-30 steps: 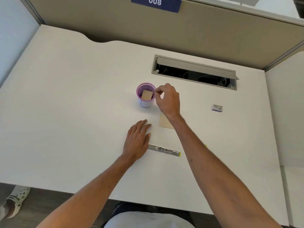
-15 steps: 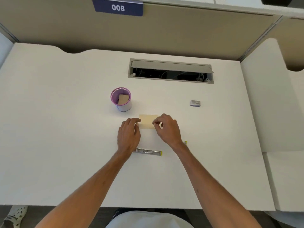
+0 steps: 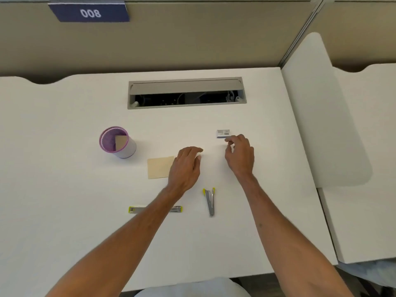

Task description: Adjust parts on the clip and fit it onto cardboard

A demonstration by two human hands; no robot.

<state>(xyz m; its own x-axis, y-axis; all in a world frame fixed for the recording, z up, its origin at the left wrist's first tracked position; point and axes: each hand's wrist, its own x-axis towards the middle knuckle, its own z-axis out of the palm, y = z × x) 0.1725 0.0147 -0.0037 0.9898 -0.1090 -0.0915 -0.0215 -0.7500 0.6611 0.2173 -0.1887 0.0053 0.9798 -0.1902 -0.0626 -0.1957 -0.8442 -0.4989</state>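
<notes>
My right hand reaches, fingers loosely curled and holding nothing, just short of the small grey-and-white staple box. My left hand rests relaxed beside the tan paper card, steadying nothing.

A purple cup stands on the left half of the desk, a tan card upright inside it. A cable tray is recessed near the far edge. Two stapler parts lie toward the near edge. A blue sign reading 008 is fixed to the partition.
</notes>
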